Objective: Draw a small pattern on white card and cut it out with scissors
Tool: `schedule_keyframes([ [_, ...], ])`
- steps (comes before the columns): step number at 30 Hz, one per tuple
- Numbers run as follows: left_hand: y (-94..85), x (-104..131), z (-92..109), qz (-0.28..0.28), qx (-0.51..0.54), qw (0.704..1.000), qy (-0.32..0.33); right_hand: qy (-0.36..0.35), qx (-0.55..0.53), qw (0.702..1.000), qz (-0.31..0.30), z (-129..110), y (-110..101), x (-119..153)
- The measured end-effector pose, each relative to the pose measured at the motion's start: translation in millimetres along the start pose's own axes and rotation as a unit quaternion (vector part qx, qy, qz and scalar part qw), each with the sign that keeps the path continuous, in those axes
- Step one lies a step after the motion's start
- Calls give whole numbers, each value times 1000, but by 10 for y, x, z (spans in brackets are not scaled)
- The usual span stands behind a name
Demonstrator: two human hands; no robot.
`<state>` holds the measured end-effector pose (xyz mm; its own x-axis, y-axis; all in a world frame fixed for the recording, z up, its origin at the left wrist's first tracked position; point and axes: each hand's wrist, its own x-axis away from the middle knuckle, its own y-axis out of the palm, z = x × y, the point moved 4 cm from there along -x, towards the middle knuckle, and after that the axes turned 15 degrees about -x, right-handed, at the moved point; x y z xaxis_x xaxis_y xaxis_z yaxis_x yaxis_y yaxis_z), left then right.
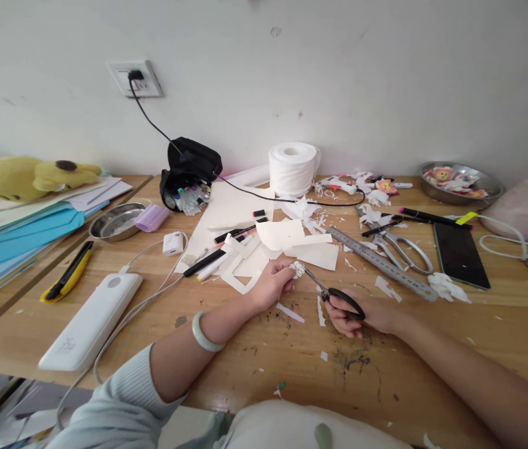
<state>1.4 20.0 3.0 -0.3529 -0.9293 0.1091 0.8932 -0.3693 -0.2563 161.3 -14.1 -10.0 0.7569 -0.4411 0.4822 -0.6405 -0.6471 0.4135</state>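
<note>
Scissors with black handles and thin steel blades (333, 294) sat just right of the frame's centre, gripped through the loops by the right hand (360, 315), which rested on the scuffed wooden tabletop (292, 368). Their blade tips reached up and left to a small white paper cutout (297, 269), pinched between the fingertips of the left hand (273, 282); a pale green bangle (205, 333) circled that wrist. Whether the blades were parted or closed on the paper could not be told (the tips were too small).

Narrow white paper strips (290, 312) lay on the table between and just below the two hands. Directly above the left hand lay a heap of cream card offcuts (287, 240) with black marker pens (207, 262) beside them. A long steel ruler (380, 262) ran diagonally just above the right hand, with a second, all-metal pair of scissors (404, 249) beyond it and a dark tablet (460, 254) further right. Near the wall at upper centre stood a white tissue roll (293, 167), with a white glue gun (338, 184) close on its right, and a black cable ran from the gun's side up to a wall socket (135, 78) at upper left. On the left lay a white power bank (90, 321), a yellow utility knife (68, 272), a small steel bowl (116, 221), stacked blue paper sheets (20, 237) and a yellow plush toy (25, 176). A steel dish of coloured cutouts (462, 182) sat at the upper right.
</note>
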Motion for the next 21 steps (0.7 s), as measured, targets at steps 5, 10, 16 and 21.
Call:
schedule_keyframes([
  [5, 3, 17, 31, -13, -9, 1000, 10, 0, 10, 1000, 1, -18, 14, 10],
  [10, 0, 35, 51, -18, -10, 1000, 7, 2, 11, 1000, -6, -26, 24, 13],
  [16, 1, 41, 68, -24, -3, 1000, 3, 5, 22, 1000, 6, -6, 6, 18],
  [21, 8, 39, 63, -23, 13, 1000, -3, 6, 19, 1000, 7, -26, 20, 18],
])
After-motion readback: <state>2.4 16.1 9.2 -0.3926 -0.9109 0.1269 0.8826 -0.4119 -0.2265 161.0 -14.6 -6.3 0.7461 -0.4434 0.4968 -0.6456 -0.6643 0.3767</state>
